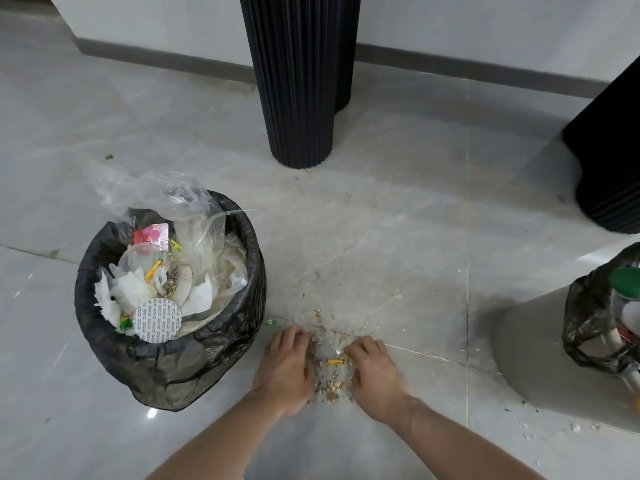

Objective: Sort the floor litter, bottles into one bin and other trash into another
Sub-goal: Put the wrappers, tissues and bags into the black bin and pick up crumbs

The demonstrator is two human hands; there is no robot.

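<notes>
A small yellow stick-like piece (336,361) lies on the floor (398,209) between the two hands, its long axis running left to right, amid a pile of crumbs and bits of clear plastic litter (330,368) near the floor's near edge. A small green piece (268,321) lies on the floor just beside the base of the left bin, also lengthwise left to right.

The left hand (287,365) rests palm down on the floor at the left side of the pile, fingers bent and touching the litter; the right hand (372,370) sits at the right side, fingers curled down onto the clear plastic next to the yellow piece. It looks as if the fingertips pinch the film, but the view does not settle that for either hand.

The left bin (166,358), lined with a black bag, stands left of the hands and holds tissue, clear bags, a pink wrapper and a round white foil seal (157,319) with fine print too small to read. At the right edge a second bin (530,344), grey with a black liner, holds a bottle with a green cap (625,282). Two fluted black columns (298,81) stand toward the far wall.
</notes>
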